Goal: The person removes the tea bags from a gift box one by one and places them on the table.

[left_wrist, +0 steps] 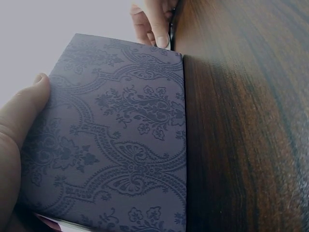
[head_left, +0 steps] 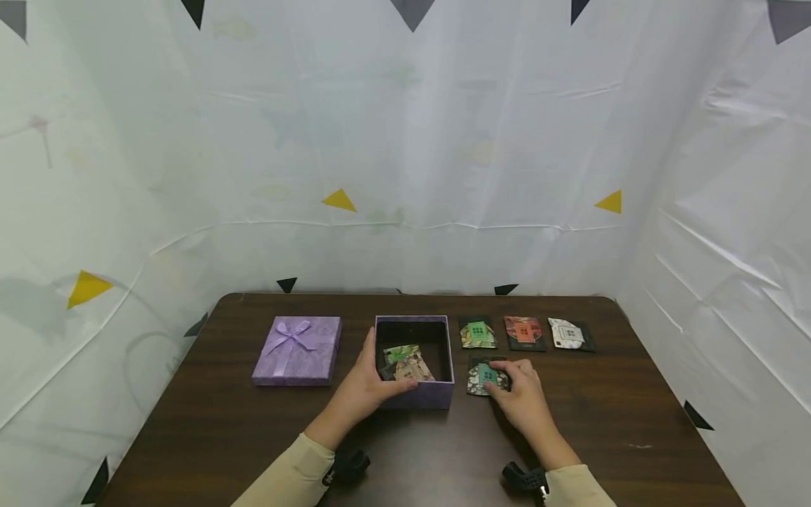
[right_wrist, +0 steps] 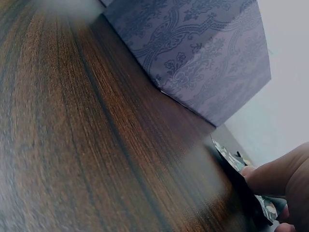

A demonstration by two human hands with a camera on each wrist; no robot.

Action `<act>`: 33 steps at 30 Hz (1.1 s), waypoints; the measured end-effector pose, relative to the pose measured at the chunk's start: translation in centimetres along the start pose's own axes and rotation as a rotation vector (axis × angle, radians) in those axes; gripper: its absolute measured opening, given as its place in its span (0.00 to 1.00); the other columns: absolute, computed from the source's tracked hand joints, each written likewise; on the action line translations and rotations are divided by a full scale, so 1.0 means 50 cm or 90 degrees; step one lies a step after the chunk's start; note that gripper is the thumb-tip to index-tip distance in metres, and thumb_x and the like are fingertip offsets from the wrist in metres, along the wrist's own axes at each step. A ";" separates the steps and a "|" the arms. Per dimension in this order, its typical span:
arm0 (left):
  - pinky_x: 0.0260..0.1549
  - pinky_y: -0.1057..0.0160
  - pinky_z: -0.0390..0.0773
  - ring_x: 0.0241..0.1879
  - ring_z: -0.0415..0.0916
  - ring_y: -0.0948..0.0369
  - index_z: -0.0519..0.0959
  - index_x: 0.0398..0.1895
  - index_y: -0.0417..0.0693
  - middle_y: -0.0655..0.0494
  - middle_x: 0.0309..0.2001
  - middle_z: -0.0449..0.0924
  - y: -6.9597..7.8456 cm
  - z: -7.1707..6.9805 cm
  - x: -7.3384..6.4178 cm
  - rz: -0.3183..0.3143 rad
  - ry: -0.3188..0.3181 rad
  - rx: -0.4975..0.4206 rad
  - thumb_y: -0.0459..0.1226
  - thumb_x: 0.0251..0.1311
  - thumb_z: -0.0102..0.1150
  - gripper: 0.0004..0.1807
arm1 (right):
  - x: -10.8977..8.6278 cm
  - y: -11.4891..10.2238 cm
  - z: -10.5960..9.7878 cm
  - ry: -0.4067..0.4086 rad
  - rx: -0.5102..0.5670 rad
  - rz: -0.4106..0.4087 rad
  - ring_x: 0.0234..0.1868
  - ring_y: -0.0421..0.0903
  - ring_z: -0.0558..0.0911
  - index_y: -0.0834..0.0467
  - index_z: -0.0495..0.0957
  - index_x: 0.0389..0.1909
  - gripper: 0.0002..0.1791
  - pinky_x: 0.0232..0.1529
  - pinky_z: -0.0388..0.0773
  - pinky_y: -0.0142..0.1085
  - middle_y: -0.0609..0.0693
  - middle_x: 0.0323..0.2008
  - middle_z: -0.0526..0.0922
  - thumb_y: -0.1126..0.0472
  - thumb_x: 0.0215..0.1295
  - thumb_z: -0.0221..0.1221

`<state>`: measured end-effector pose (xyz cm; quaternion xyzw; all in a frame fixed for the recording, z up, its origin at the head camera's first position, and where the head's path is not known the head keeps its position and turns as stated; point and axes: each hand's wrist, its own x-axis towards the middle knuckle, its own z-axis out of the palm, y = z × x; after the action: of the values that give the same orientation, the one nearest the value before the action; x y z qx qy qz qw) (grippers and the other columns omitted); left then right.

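Note:
My left hand point(head_left: 364, 389) grips the near left corner of an open purple box point(head_left: 418, 396), its thumb over the front rim. Inside the box lie a green packet and a beige packet point(head_left: 412, 367), partly overlapping. To the right of the box, my right hand point(head_left: 524, 398) pinches a small flat packet point(head_left: 476, 382) with a teal label by its right edge. In the right wrist view this dark-edged packet point(right_wrist: 236, 179) looks tilted against the table. The left wrist view shows the box's embossed side point(left_wrist: 111, 130) with my thumb at its edge.
A purple lid point(head_left: 298, 359) with a ribbon bow lies left of the box. Behind my right hand are a green packet point(head_left: 477, 334), a red packet point(head_left: 524, 334) and a white-and-black packet point(head_left: 570, 335) in a row. A white curtain point(head_left: 412, 141) surrounds the brown table point(head_left: 405, 458).

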<state>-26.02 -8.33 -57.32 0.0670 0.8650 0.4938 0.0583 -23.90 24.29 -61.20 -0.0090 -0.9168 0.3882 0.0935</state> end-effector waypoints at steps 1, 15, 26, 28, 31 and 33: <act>0.79 0.30 0.61 0.87 0.51 0.39 0.33 0.92 0.61 0.44 0.90 0.42 0.001 0.000 0.000 -0.001 0.000 -0.001 0.61 0.53 0.83 0.78 | 0.000 0.000 0.001 0.001 -0.003 -0.004 0.54 0.57 0.75 0.59 0.87 0.61 0.23 0.58 0.71 0.52 0.60 0.50 0.76 0.62 0.66 0.76; 0.78 0.29 0.62 0.87 0.51 0.38 0.32 0.92 0.61 0.44 0.91 0.40 0.005 -0.001 -0.002 -0.012 -0.006 -0.005 0.62 0.53 0.83 0.78 | -0.002 0.006 0.010 0.046 -0.028 -0.093 0.49 0.54 0.73 0.58 0.90 0.58 0.23 0.52 0.69 0.48 0.60 0.47 0.73 0.62 0.61 0.80; 0.81 0.31 0.58 0.88 0.47 0.40 0.32 0.92 0.58 0.44 0.91 0.39 0.008 -0.009 -0.001 -0.002 -0.002 -0.014 0.59 0.53 0.84 0.78 | 0.004 -0.002 0.013 0.040 0.024 -0.031 0.47 0.51 0.73 0.56 0.86 0.62 0.22 0.51 0.71 0.44 0.58 0.48 0.71 0.62 0.68 0.75; 0.81 0.31 0.58 0.88 0.46 0.40 0.32 0.92 0.58 0.44 0.91 0.39 0.007 -0.008 -0.001 -0.002 -0.004 -0.017 0.59 0.53 0.84 0.78 | 0.006 -0.001 0.011 0.047 0.048 0.000 0.43 0.49 0.72 0.57 0.85 0.62 0.20 0.47 0.70 0.40 0.58 0.48 0.70 0.63 0.71 0.72; 0.81 0.31 0.57 0.88 0.46 0.40 0.32 0.92 0.57 0.43 0.91 0.39 0.006 -0.005 -0.001 0.002 -0.006 -0.022 0.58 0.54 0.84 0.78 | 0.005 -0.001 0.006 0.064 0.087 0.033 0.38 0.45 0.72 0.59 0.85 0.59 0.16 0.41 0.71 0.35 0.59 0.48 0.72 0.64 0.73 0.69; 0.81 0.30 0.57 0.88 0.46 0.39 0.32 0.92 0.57 0.43 0.91 0.39 0.005 -0.003 -0.001 0.003 -0.007 -0.022 0.58 0.54 0.84 0.78 | 0.001 -0.004 0.001 0.082 0.112 0.044 0.35 0.42 0.72 0.60 0.85 0.57 0.13 0.38 0.71 0.32 0.59 0.49 0.74 0.64 0.74 0.68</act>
<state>-26.01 -8.37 -57.04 0.0712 0.8558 0.5085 0.0632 -23.95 24.12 -61.07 -0.0575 -0.8705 0.4686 0.1389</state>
